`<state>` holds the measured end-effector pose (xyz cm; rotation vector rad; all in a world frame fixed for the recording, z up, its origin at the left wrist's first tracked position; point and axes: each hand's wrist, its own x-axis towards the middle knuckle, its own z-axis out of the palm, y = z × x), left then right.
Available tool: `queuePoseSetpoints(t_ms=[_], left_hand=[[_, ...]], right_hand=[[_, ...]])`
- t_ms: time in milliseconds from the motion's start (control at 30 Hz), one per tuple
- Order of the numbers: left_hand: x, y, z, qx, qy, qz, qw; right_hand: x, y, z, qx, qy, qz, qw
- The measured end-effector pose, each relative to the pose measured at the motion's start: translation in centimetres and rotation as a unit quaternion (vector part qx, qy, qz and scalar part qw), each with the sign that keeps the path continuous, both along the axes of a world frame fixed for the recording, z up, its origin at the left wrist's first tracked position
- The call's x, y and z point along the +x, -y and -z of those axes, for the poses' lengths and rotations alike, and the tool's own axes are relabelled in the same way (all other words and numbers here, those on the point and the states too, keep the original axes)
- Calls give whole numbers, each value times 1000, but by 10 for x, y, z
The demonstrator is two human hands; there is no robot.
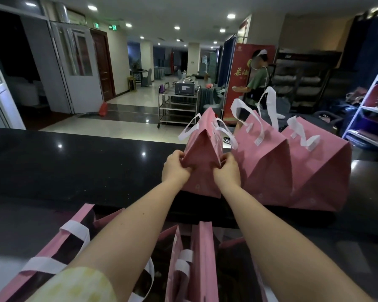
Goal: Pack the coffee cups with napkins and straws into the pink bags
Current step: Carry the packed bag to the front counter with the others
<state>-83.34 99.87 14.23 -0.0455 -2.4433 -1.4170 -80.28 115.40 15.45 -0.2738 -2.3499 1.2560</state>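
Three pink bags (264, 166) are standing together on the black worktop (74, 166). My left hand (175, 168) and right hand (227, 171) are pinching the side folds of the leftmost bag (202, 164); more open bags (203, 258) are crowding beneath my forearms.

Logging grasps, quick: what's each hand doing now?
Left hand: closed, pinching the pink bag's side.
Right hand: closed, pinching the same bag.

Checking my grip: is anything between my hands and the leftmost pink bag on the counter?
Nothing visible: the left hand and right hand both pinch the near side of the leftmost pink bag directly.
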Motion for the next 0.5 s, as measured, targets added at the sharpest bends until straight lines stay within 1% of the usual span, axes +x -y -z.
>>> queuePoseSetpoints(t_ms=[167,233,333,433,500], left_hand=[[7,16,14,32,15,9,999],[10,22,17,37,19,6,999],[14,30,25,21,48,7,999],[15,34,31,9,66,1,998],[14,29,28,12,68,2,998]], right_hand=[[8,-4,10,34,-6,-14,999],[12,-3,13,15,1,-11,1000],[19,-6,22,-4,29,-5,1000],[25,-11,27,15,34,-9,999],[28,-13,26,34,18,10,999]])
